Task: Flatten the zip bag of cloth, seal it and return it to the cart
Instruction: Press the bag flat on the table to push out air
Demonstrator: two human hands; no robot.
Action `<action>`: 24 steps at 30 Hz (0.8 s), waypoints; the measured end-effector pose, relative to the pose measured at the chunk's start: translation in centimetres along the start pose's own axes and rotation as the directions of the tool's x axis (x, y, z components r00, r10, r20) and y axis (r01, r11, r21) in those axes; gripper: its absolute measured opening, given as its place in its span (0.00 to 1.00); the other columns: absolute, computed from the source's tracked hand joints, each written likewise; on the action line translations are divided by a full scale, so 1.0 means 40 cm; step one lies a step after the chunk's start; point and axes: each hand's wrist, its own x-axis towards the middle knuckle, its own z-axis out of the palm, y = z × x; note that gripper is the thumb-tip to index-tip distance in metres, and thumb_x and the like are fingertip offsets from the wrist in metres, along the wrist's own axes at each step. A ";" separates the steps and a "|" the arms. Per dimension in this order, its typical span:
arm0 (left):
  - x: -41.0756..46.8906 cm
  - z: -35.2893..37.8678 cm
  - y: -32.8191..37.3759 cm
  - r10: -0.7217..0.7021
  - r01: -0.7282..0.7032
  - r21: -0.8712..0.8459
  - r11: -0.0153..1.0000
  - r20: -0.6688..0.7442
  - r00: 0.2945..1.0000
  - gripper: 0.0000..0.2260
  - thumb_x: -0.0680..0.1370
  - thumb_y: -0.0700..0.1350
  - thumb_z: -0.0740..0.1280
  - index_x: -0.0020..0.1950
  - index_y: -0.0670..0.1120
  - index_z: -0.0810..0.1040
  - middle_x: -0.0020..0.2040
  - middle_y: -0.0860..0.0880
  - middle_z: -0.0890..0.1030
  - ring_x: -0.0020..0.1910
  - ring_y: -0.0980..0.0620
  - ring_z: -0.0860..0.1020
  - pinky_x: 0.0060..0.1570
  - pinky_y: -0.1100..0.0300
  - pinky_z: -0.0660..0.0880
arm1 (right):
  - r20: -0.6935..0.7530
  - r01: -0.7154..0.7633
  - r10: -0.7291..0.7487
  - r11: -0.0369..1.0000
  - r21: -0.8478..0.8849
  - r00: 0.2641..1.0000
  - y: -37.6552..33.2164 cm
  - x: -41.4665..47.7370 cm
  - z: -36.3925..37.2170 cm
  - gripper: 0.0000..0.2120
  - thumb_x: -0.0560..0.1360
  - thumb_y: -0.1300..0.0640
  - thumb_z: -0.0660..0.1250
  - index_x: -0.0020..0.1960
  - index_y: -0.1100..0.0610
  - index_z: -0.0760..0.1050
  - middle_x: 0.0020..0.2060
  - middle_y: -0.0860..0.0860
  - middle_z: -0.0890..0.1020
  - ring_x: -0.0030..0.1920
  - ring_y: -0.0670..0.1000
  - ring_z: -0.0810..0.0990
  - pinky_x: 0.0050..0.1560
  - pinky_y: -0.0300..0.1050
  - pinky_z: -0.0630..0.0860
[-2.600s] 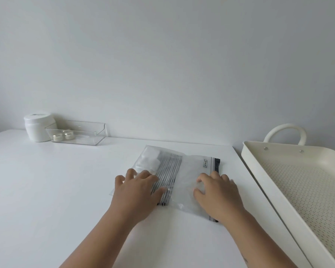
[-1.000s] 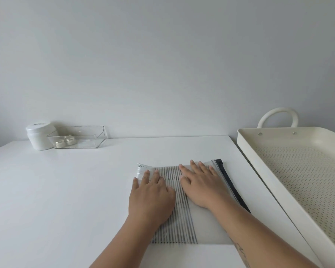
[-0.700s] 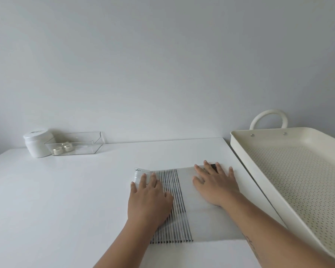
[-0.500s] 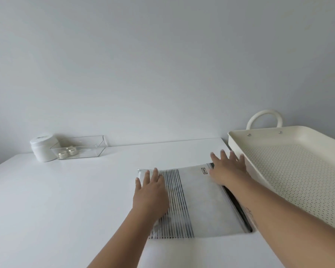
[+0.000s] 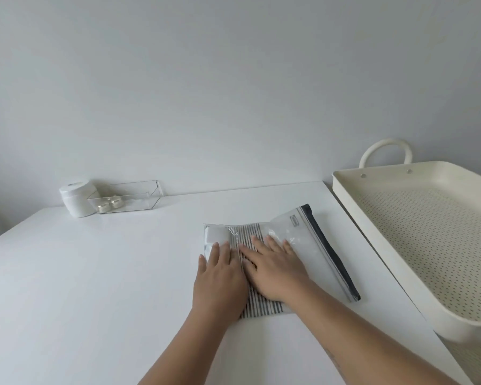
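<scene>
I log five items outside the job.
1. Flat white rectangular tabletop (image 5: 95, 287), matt.
2. Squat round white plastic jar with white lid (image 5: 77, 200), upright at the tabletop's far left corner.
3. Clear open-topped rectangular plastic bin (image 5: 143, 193), just right of the jar; whether they touch, I cannot tell.
4. Two small round white candle-like pieces (image 5: 109, 206), side by side in the bin's left end.
5. Plain pale grey wall (image 5: 233, 93) behind.

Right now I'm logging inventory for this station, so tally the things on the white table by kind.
Zip bag of cloth: 1
White jar: 1
Clear bin: 1
Small white pieces in the bin: 2
Total: 5
</scene>
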 end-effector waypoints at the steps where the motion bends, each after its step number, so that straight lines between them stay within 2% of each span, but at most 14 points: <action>1: 0.000 -0.001 0.000 0.007 -0.007 0.012 1.000 0.000 1.000 0.23 0.81 0.45 0.47 0.77 0.43 0.54 0.79 0.46 0.53 0.78 0.46 0.47 0.74 0.46 0.49 | 0.004 -0.012 0.012 1.000 -0.013 1.000 0.014 -0.003 -0.002 0.26 0.79 0.39 0.41 0.77 0.38 0.49 0.79 0.46 0.49 0.79 0.52 0.45 0.76 0.57 0.40; 5: -0.005 0.002 -0.002 0.005 -0.005 0.004 1.000 -0.005 1.000 0.25 0.81 0.47 0.48 0.77 0.42 0.54 0.79 0.47 0.53 0.77 0.47 0.47 0.74 0.46 0.48 | -0.001 -0.070 0.070 0.997 -0.036 0.998 0.088 -0.031 -0.012 0.31 0.76 0.33 0.39 0.77 0.39 0.45 0.79 0.47 0.47 0.79 0.51 0.44 0.77 0.55 0.41; 9: 0.001 0.000 0.001 -0.004 0.004 0.021 1.000 0.011 1.000 0.24 0.81 0.48 0.47 0.76 0.42 0.56 0.78 0.47 0.55 0.77 0.46 0.48 0.74 0.45 0.48 | 0.019 -0.129 0.131 0.988 -0.085 0.991 0.143 -0.048 -0.030 0.34 0.73 0.31 0.38 0.77 0.40 0.45 0.80 0.48 0.47 0.79 0.50 0.44 0.76 0.56 0.42; 14: -0.004 -0.018 0.009 -0.006 0.002 0.056 0.998 0.062 0.998 0.24 0.81 0.49 0.47 0.75 0.41 0.58 0.79 0.47 0.54 0.78 0.45 0.47 0.74 0.43 0.48 | 0.037 -0.277 0.282 0.957 -0.090 0.959 0.204 -0.075 -0.068 0.34 0.74 0.32 0.39 0.78 0.42 0.45 0.79 0.46 0.46 0.79 0.53 0.44 0.75 0.63 0.40; 17: -0.011 -0.040 0.012 0.012 -0.018 0.093 0.995 0.070 0.997 0.24 0.82 0.49 0.47 0.76 0.42 0.56 0.79 0.47 0.53 0.78 0.46 0.47 0.74 0.43 0.46 | 0.078 -0.368 0.391 0.905 -0.212 0.917 0.235 -0.086 -0.128 0.31 0.78 0.36 0.42 0.78 0.44 0.45 0.80 0.49 0.47 0.79 0.56 0.44 0.74 0.64 0.40; 19: -0.018 -0.052 0.007 0.022 -0.023 0.045 0.999 0.016 1.000 0.24 0.82 0.50 0.47 0.77 0.43 0.54 0.79 0.48 0.54 0.78 0.46 0.49 0.75 0.44 0.46 | 0.051 -0.313 0.336 0.916 -0.252 0.941 0.229 -0.091 -0.169 0.30 0.80 0.43 0.46 0.79 0.48 0.44 0.80 0.50 0.47 0.79 0.56 0.44 0.75 0.63 0.42; 22: -0.051 -0.053 0.009 0.008 -0.016 -0.090 0.996 -0.088 0.996 0.23 0.82 0.49 0.48 0.77 0.45 0.55 0.79 0.49 0.56 0.77 0.47 0.51 0.74 0.48 0.48 | -0.129 -0.107 0.096 0.991 -0.083 0.987 0.146 -0.100 -0.190 0.28 0.80 0.52 0.51 0.79 0.52 0.48 0.79 0.53 0.53 0.78 0.56 0.51 0.75 0.59 0.50; 24: -0.081 -0.039 0.024 0.010 -0.018 -0.132 0.991 -0.056 0.998 0.23 0.82 0.48 0.48 0.77 0.46 0.56 0.79 0.50 0.56 0.77 0.47 0.50 0.74 0.47 0.49 | -0.151 0.032 -0.031 0.999 0.004 0.988 0.056 -0.116 -0.156 0.27 0.80 0.53 0.52 0.78 0.52 0.52 0.79 0.54 0.56 0.78 0.57 0.53 0.75 0.58 0.54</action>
